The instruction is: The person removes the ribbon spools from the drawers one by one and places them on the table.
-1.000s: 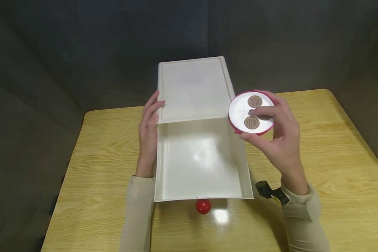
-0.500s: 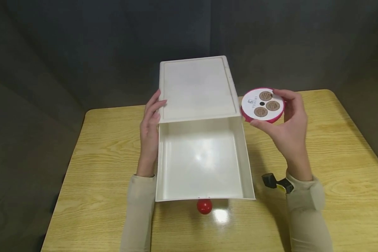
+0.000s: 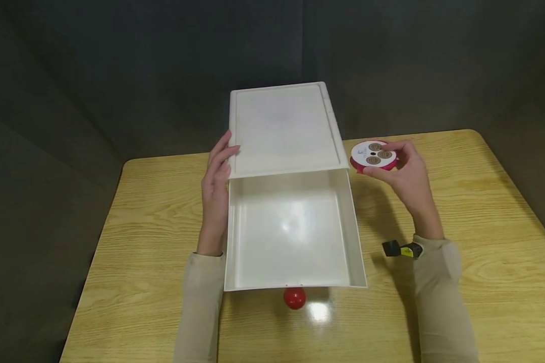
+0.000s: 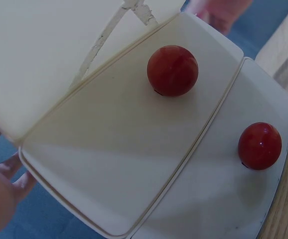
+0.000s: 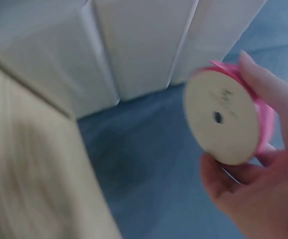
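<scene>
Right hand (image 3: pixel 409 175) pinches ribbon spool (image 3: pixel 362 156) | left hand (image 3: pixel 215 189), fingers extended, on left of cabinet (image 3: pixel 283 131) | left wrist view alone: two closed, red-knobbed drawers (image 4: pixel 114 117)

A dark cloth (image 3: pixel 163 65) hangs behind a light wood-grained table (image 3: pixel 159 212).

Near the white cabinet (image 3: pixel 281 128), we pinch a round spool of pink ribbon (image 3: pixel 369 155) in our right hand (image 3: pixel 411 176), its white face with three brown discs (image 3: pixel 384 155) tilted upward. Our left hand (image 3: pixel 215 184) touches the cabinet's side, its red-knobbed drawer (image 3: pixel 290 237) pulled out.
</scene>
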Demonstrator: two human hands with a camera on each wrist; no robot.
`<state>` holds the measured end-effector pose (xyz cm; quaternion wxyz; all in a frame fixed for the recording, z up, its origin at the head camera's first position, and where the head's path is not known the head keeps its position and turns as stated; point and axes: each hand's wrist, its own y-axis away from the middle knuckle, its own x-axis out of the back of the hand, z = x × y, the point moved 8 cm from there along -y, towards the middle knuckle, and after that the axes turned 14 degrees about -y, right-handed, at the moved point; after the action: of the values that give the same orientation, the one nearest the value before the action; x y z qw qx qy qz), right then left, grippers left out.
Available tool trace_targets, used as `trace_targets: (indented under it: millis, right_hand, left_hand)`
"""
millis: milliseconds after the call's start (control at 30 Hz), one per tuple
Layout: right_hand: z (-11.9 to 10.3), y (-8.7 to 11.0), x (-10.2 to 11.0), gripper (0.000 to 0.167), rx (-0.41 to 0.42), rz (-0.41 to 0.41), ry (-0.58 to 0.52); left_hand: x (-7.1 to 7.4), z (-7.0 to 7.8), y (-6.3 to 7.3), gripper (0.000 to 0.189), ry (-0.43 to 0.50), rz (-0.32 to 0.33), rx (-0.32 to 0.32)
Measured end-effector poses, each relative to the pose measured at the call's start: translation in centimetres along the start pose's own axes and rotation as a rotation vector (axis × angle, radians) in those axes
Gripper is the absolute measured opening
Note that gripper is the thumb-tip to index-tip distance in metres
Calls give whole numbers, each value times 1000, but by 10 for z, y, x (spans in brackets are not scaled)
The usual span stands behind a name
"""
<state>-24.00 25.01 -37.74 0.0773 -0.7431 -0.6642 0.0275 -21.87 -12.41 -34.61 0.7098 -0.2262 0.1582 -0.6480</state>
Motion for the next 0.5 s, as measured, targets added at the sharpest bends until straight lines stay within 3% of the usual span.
trace_targets:
  millis: [267, 500]
  right_hand:
    - [57, -8, 3, 56, -215, -232, 197]
    - [78, -8, 3, 63, -268, -306, 302]
  left_hand:
    - [-1, -2, 0, 36, -8, -9, 8]
    - [0, -1, 0, 37, -10, -1, 4]
